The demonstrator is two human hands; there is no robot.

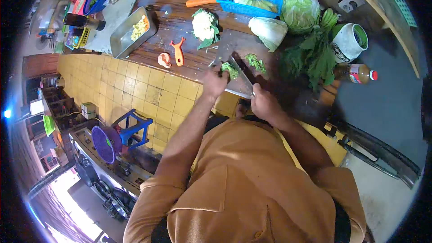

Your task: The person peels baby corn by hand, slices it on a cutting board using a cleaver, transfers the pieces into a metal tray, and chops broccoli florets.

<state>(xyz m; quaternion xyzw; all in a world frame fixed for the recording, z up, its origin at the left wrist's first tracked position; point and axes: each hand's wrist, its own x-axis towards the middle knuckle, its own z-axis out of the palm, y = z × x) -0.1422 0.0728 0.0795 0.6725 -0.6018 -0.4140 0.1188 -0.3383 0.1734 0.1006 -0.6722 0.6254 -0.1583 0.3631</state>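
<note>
My right hand [265, 102] is closed round the handle of a kitchen knife [244, 78], its blade pointing away from me over the cutting board [238, 41]. Just left of the blade, my left hand [215, 82] grips a green vegetable piece [230, 69] that looks like broccoli. Right of the knife lies a loose heap of similar cut green pieces [256, 63]. A cauliflower [204, 27] with leaves sits beyond my hands, and an orange peeler [178, 53] rests to the left.
Around the wooden table stand a metal tray [121, 40] with diced vegetables, a carrot [201, 2], a blue basket [228, 1], napa cabbage [270, 31], round cabbage [300, 9], leafy greens [310, 51], a white pot [343, 45] and a bottle [355, 73]. A blue stool [137, 128] stands on the floor.
</note>
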